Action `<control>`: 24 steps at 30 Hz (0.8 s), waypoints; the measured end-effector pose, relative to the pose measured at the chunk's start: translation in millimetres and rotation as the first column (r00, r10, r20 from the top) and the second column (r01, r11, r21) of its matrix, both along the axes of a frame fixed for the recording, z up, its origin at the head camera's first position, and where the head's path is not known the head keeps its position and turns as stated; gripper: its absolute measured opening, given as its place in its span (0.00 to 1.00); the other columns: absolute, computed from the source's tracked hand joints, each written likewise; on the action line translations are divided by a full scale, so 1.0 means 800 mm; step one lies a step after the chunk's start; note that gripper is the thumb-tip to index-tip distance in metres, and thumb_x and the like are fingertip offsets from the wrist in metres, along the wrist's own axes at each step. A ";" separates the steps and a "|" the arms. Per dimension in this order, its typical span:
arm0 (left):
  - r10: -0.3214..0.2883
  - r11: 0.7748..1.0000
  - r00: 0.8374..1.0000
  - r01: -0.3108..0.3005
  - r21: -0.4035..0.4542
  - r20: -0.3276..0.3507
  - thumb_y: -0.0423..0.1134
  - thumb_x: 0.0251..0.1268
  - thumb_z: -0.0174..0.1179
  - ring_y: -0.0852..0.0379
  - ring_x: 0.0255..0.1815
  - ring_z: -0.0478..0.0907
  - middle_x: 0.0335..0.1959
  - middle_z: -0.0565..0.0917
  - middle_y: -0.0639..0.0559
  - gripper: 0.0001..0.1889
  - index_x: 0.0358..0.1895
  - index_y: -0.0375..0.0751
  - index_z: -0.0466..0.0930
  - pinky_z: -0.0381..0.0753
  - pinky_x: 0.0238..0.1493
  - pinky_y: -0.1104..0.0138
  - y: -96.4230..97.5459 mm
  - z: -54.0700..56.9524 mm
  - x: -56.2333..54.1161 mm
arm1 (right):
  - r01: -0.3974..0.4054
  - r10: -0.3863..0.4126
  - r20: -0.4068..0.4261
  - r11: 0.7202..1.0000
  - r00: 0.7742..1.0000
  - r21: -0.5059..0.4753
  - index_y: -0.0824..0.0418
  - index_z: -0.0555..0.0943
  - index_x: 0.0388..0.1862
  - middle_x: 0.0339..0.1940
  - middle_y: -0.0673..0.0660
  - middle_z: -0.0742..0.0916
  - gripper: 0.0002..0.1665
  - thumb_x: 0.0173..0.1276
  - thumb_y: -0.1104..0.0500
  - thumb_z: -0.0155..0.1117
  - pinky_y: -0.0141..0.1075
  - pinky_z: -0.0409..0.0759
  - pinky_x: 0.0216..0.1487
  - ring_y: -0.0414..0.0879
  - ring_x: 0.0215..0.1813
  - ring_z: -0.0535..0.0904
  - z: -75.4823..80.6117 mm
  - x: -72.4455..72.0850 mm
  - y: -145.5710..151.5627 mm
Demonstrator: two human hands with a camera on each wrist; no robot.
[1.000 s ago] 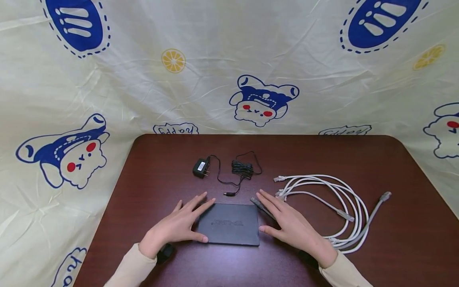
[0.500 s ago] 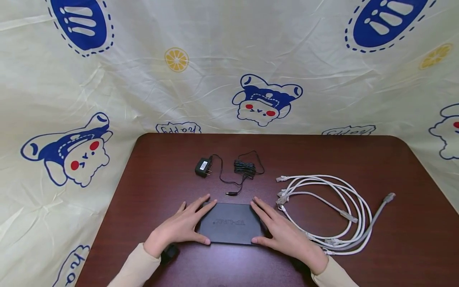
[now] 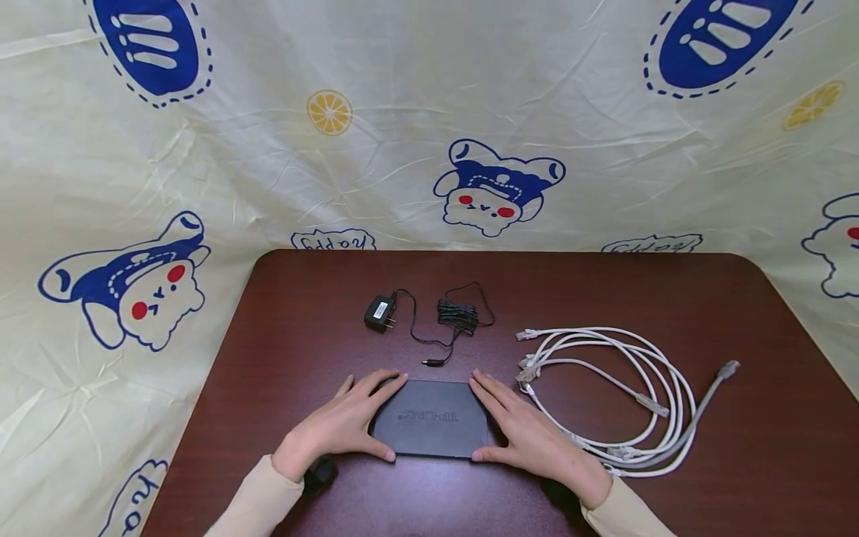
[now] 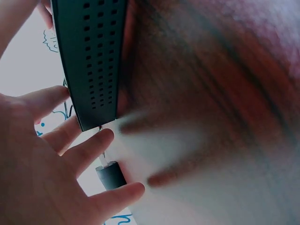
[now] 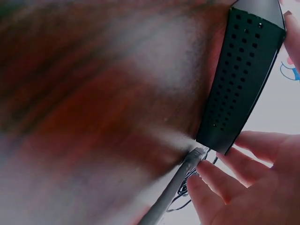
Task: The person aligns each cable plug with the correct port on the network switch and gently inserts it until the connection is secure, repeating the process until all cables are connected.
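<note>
A flat dark grey network switch (image 3: 429,421) with raised TP-LINK lettering lies near the front of the table, held between both hands. My left hand (image 3: 342,419) grips its left end, thumb at the near edge and index finger at the far corner. The right hand (image 3: 526,432) holds the other end the same way. Rows of vent holes show on the switch's end walls (image 4: 98,56) in the wrist views. Just beside its far corner, under the right fingers, lies a grey network cable (image 5: 171,187) with its plug close to the switch.
Behind the switch sit a black power adapter (image 3: 379,313) and its bundled cord (image 3: 458,316), ending in a barrel plug (image 3: 433,362). Coiled white network cables (image 3: 674,380) lie to the right, with another grey cable end (image 3: 728,369) sticking out. A printed cloth (image 3: 389,186) hangs behind the table.
My right hand has moved left from beside the switch onto its right end. The grey plug seen by those fingers earlier is now hidden in the head view. The left hand has stayed put.
</note>
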State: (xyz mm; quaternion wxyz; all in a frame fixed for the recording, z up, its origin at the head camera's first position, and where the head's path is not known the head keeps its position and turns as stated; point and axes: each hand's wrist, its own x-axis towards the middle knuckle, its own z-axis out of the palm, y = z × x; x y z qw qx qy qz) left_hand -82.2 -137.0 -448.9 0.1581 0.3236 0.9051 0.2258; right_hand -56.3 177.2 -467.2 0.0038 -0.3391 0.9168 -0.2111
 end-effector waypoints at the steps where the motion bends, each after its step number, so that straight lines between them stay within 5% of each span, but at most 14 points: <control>1: -0.006 1.000 1.000 0.006 -0.001 -0.007 0.60 0.42 0.74 0.47 0.70 0.57 0.71 0.58 0.45 0.56 0.75 0.46 0.54 0.49 0.63 0.37 0.001 0.000 0.000 | -0.001 0.001 -0.008 1.000 1.000 0.007 0.67 0.60 0.72 0.72 0.63 0.64 0.60 0.53 0.30 0.65 0.51 0.66 0.62 0.60 0.71 0.60 0.000 0.000 0.000; 9: -0.036 0.999 0.996 0.038 0.018 -0.081 0.58 0.41 0.75 0.45 0.63 0.64 0.65 0.65 0.47 0.53 0.73 0.43 0.60 0.62 0.60 0.47 0.006 -0.003 -0.006 | -0.027 0.029 -0.050 0.999 0.998 0.037 0.71 0.61 0.71 0.70 0.66 0.67 0.66 0.45 0.30 0.72 0.52 0.66 0.61 0.61 0.70 0.62 0.003 -0.003 -0.004; 24: -0.039 0.999 0.992 0.042 0.018 -0.124 0.57 0.39 0.75 0.48 0.61 0.63 0.63 0.65 0.47 0.53 0.71 0.40 0.61 0.64 0.56 0.51 0.009 0.004 0.000 | 0.010 -0.015 -0.095 0.999 0.995 -0.051 0.71 0.69 0.65 0.61 0.66 0.75 0.62 0.35 0.38 0.80 0.51 0.70 0.58 0.59 0.62 0.71 0.004 -0.004 -0.010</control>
